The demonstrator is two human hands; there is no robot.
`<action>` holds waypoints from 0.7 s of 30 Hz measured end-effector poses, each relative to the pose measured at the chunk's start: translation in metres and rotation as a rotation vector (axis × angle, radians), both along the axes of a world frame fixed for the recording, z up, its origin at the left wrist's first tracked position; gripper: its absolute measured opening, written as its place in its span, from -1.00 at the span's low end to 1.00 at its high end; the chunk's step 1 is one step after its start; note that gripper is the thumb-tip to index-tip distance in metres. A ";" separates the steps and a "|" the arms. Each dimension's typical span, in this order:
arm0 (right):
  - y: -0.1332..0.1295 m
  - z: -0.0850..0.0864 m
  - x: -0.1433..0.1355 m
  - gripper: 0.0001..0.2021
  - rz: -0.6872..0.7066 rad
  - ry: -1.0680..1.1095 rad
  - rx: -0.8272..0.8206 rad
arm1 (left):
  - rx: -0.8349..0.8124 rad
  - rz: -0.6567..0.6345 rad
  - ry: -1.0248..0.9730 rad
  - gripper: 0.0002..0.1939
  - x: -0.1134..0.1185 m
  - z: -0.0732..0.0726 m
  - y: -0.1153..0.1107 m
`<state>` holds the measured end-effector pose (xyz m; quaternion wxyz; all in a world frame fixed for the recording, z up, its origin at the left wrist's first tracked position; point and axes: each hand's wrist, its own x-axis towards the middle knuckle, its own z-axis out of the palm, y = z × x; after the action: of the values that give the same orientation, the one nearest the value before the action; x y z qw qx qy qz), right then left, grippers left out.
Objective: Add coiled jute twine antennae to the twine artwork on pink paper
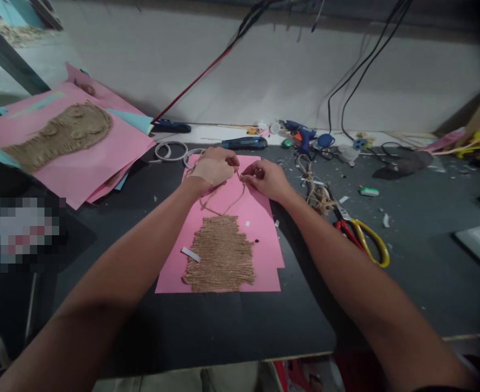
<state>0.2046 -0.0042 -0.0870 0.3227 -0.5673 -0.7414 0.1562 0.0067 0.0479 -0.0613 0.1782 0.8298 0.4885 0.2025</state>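
Observation:
A pink sheet of paper (264,245) lies on the dark table, with rows of brown twine (221,253) laid side by side across its lower half. Above those rows, a loose length of twine (235,202) curves up toward both hands. My left hand (215,166) is over the top of the sheet, its fingertips pinched at the twine. Close beside it on the right, my right hand (266,178) pinches the same strand between thumb and finger. A small white strip (191,254) rests across the left edge of the twine rows.
Scissors (362,234) with red and yellow handles lie right of the sheet, by tangled twine (319,193). Behind are a blue utility knife (244,143), a blue glue gun (301,133) and white rings (170,152). Stacked pink sheets (129,136) bearing twine work sit at left.

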 end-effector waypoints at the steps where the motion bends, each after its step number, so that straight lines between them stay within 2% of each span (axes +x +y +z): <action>1: 0.000 0.000 0.000 -0.88 0.000 -0.001 0.000 | -0.005 0.001 -0.012 -0.76 0.000 -0.001 0.001; 11: 0.000 -0.001 0.000 -0.89 0.021 0.029 -0.008 | 0.008 -0.047 -0.106 -0.79 0.006 -0.004 0.010; 21: 0.001 0.000 0.002 -0.88 0.036 0.079 -0.056 | -0.007 -0.039 -0.156 -0.79 0.010 -0.009 0.011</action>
<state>0.2066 -0.0030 -0.0867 0.3326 -0.5562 -0.7335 0.2050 0.0162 0.0589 -0.0698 0.2226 0.8202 0.4576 0.2615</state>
